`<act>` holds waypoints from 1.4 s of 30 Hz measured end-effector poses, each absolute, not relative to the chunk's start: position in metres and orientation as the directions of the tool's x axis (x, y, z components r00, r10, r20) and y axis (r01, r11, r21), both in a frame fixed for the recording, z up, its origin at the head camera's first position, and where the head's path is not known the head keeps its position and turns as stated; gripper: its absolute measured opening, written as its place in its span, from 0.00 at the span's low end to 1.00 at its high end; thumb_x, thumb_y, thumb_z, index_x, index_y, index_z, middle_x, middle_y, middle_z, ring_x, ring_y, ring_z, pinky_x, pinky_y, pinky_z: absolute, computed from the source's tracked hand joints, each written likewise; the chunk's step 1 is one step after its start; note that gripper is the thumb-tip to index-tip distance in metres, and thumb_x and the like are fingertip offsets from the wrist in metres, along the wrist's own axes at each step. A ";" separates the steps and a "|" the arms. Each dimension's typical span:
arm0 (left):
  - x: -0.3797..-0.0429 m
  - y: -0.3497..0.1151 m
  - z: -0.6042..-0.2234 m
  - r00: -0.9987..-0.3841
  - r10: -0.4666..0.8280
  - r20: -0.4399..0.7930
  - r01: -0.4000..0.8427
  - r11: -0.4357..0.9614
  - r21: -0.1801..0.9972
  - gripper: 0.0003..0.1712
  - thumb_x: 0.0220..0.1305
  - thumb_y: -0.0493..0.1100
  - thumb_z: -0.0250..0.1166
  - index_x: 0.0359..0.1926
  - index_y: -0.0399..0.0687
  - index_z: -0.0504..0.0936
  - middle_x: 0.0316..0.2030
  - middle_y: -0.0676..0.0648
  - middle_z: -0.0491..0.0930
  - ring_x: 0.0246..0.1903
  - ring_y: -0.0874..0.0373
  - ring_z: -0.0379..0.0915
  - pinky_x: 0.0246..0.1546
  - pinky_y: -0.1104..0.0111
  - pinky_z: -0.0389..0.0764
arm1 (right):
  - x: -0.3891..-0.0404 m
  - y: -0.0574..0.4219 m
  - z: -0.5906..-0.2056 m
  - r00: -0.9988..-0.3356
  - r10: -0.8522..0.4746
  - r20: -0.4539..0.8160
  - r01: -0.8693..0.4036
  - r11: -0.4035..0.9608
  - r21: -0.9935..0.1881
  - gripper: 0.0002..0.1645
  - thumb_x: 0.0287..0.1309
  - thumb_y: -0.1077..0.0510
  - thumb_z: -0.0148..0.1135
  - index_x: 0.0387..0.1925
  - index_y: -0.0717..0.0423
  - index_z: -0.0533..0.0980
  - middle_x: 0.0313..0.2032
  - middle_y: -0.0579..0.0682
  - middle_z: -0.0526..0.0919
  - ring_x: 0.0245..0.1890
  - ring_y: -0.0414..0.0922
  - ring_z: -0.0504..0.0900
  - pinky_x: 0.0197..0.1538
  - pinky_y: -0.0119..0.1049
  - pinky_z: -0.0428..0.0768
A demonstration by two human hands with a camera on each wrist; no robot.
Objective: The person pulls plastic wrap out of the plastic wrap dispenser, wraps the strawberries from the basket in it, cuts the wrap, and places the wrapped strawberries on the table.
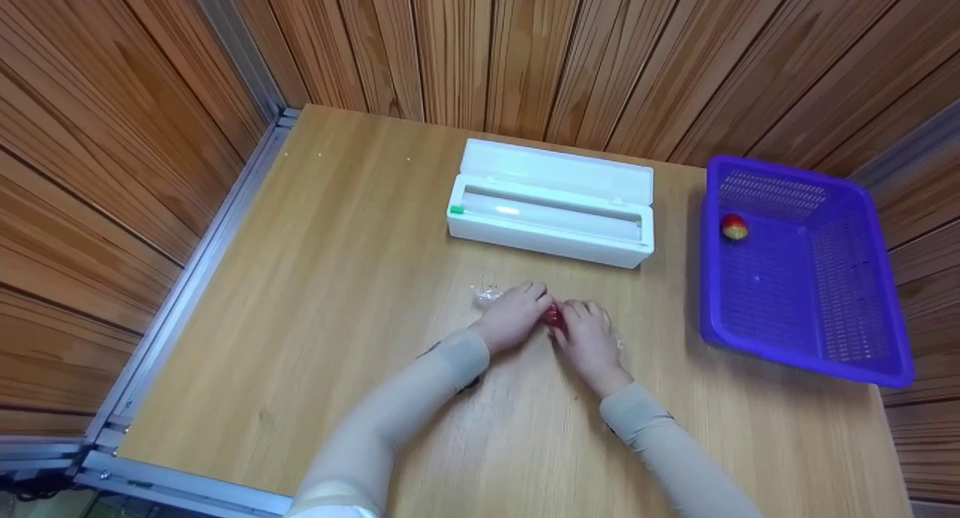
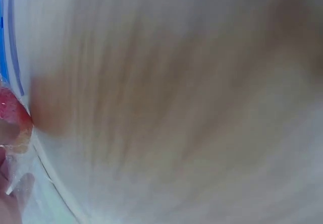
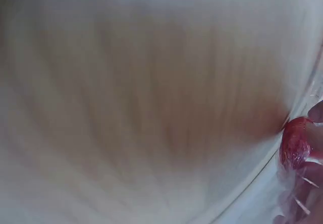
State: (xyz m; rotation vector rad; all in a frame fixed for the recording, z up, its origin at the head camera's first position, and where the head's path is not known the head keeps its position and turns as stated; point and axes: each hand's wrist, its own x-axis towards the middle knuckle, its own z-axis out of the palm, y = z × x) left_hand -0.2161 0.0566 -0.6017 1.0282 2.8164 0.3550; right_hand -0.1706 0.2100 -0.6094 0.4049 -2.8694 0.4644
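Observation:
Between both hands is a small red apple [image 1: 553, 315] with clear plastic film [image 1: 487, 294] around it, just above the table. My left hand [image 1: 514, 315] grips its left side with curled fingers, and my right hand [image 1: 590, 342] holds the right side. Loose crinkled film sticks out beyond the left hand, and a little shows past the right. In the left wrist view the apple [image 2: 12, 108] appears red with a yellowish lower part. Shiny film covers the apple [image 3: 295, 143] in the right wrist view. Much of it is hidden by the fingers.
Behind the hands stands a white cling film box [image 1: 551, 241], lid raised, a roll [image 1: 555, 214] inside and a green piece [image 1: 457, 210] at its left end. A purple basket [image 1: 720, 308] at the right holds another red and yellow apple [image 1: 734, 227]. Wooden panels enclose the table.

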 end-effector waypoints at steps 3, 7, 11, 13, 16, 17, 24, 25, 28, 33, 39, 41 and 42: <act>-0.218 0.058 -0.600 -0.763 0.645 -0.045 0.612 0.743 0.272 0.16 0.65 0.47 0.44 0.52 0.57 0.68 0.55 0.51 0.65 0.57 0.57 0.60 0.59 0.65 0.64 | -0.176 0.208 -0.609 -0.947 -0.236 0.217 -0.289 0.922 -0.257 0.21 0.47 0.52 0.63 0.43 0.56 0.73 0.40 0.52 0.78 0.44 0.50 0.70 0.52 0.46 0.65; -0.220 0.058 -0.598 -0.751 0.659 -0.024 0.630 0.728 0.269 0.14 0.65 0.46 0.45 0.49 0.54 0.70 0.51 0.51 0.66 0.52 0.58 0.63 0.55 0.67 0.68 | -0.183 0.208 -0.609 -0.950 -0.246 0.191 -0.288 0.927 -0.241 0.18 0.47 0.53 0.63 0.40 0.55 0.72 0.38 0.52 0.78 0.41 0.50 0.71 0.48 0.46 0.68; -0.221 0.053 -0.598 -0.747 0.665 -0.005 0.642 0.723 0.254 0.16 0.65 0.45 0.44 0.51 0.56 0.71 0.49 0.50 0.67 0.49 0.57 0.65 0.50 0.66 0.71 | -0.185 0.211 -0.609 -0.955 -0.250 0.158 -0.283 0.927 -0.245 0.15 0.51 0.54 0.60 0.41 0.55 0.72 0.38 0.52 0.79 0.42 0.50 0.73 0.50 0.47 0.69; -0.220 0.048 -0.597 -0.772 0.635 -0.035 0.593 0.739 0.318 0.16 0.65 0.47 0.44 0.52 0.60 0.70 0.48 0.50 0.68 0.48 0.56 0.67 0.49 0.64 0.72 | -0.184 0.213 -0.608 -0.963 -0.242 0.118 -0.266 0.922 -0.280 0.15 0.52 0.54 0.58 0.42 0.54 0.72 0.39 0.52 0.79 0.43 0.50 0.73 0.52 0.47 0.68; -0.218 0.039 -0.596 -0.795 0.602 -0.078 0.537 0.758 0.370 0.16 0.65 0.48 0.45 0.52 0.63 0.70 0.47 0.51 0.70 0.47 0.56 0.70 0.47 0.62 0.73 | -0.181 0.218 -0.605 -0.974 -0.223 0.046 -0.224 0.906 -0.358 0.18 0.54 0.52 0.56 0.46 0.53 0.72 0.42 0.51 0.79 0.46 0.48 0.73 0.55 0.46 0.67; -0.217 0.036 -0.594 -0.797 0.598 -0.085 0.531 0.760 0.374 0.16 0.65 0.48 0.46 0.52 0.62 0.71 0.46 0.52 0.71 0.46 0.56 0.71 0.47 0.62 0.73 | -0.180 0.219 -0.604 -0.978 -0.210 0.021 -0.201 0.896 -0.396 0.19 0.54 0.51 0.56 0.47 0.53 0.72 0.42 0.50 0.79 0.46 0.48 0.73 0.54 0.46 0.68; -0.216 0.021 -0.577 -0.801 0.597 -0.029 0.532 0.735 0.421 0.14 0.64 0.44 0.46 0.49 0.51 0.72 0.45 0.51 0.76 0.49 0.58 0.71 0.53 0.65 0.71 | -0.173 0.229 -0.587 -0.970 -0.155 -0.187 0.040 0.655 -0.754 0.20 0.54 0.45 0.53 0.48 0.45 0.71 0.47 0.47 0.75 0.52 0.46 0.71 0.56 0.45 0.69; -0.216 0.020 -0.574 -0.813 0.582 -0.022 0.509 0.729 0.459 0.14 0.65 0.44 0.46 0.48 0.51 0.72 0.45 0.51 0.76 0.49 0.58 0.71 0.54 0.65 0.70 | -0.172 0.230 -0.584 -0.964 -0.155 -0.215 0.083 0.593 -0.801 0.21 0.53 0.44 0.53 0.48 0.45 0.71 0.47 0.47 0.74 0.51 0.45 0.71 0.56 0.44 0.69; -0.215 0.019 -0.566 -0.843 0.538 0.004 0.444 0.692 0.569 0.11 0.65 0.44 0.45 0.46 0.50 0.69 0.42 0.50 0.76 0.46 0.58 0.72 0.51 0.67 0.72 | -0.170 0.230 -0.573 -0.947 -0.160 -0.280 0.200 0.387 -0.900 0.22 0.53 0.46 0.54 0.48 0.51 0.71 0.44 0.47 0.76 0.46 0.41 0.73 0.55 0.44 0.70; -0.210 0.024 -0.553 -0.869 0.493 0.054 0.376 0.586 0.718 0.09 0.64 0.44 0.49 0.44 0.49 0.68 0.38 0.51 0.76 0.41 0.61 0.73 0.43 0.73 0.75 | -0.166 0.227 -0.554 -0.926 -0.236 -0.293 0.268 0.133 -0.954 0.24 0.56 0.50 0.53 0.49 0.61 0.68 0.40 0.44 0.78 0.42 0.39 0.76 0.53 0.42 0.71; -0.201 0.029 -0.545 -0.894 0.403 0.198 0.414 0.573 0.707 0.04 0.58 0.42 0.57 0.36 0.51 0.75 0.38 0.54 0.73 0.43 0.62 0.68 0.45 0.72 0.72 | -0.164 0.224 -0.539 -0.941 -0.192 -0.277 0.257 0.125 -0.958 0.24 0.55 0.49 0.53 0.49 0.59 0.71 0.38 0.41 0.79 0.42 0.39 0.76 0.50 0.37 0.72; -0.199 0.031 -0.547 -0.899 0.368 0.236 0.416 0.555 0.720 0.03 0.56 0.40 0.58 0.33 0.50 0.76 0.37 0.54 0.72 0.41 0.63 0.68 0.45 0.74 0.72 | -0.163 0.222 -0.536 -0.948 -0.159 -0.275 0.252 0.154 -0.955 0.24 0.55 0.49 0.54 0.49 0.59 0.71 0.40 0.42 0.78 0.43 0.38 0.75 0.50 0.35 0.72; -0.198 0.031 -0.549 -0.906 0.349 0.240 0.403 0.534 0.743 0.02 0.56 0.38 0.58 0.32 0.49 0.76 0.36 0.53 0.72 0.40 0.63 0.69 0.43 0.75 0.73 | -0.163 0.220 -0.535 -0.952 -0.147 -0.270 0.243 0.180 -0.953 0.24 0.55 0.49 0.54 0.49 0.59 0.71 0.41 0.42 0.78 0.43 0.37 0.75 0.50 0.33 0.73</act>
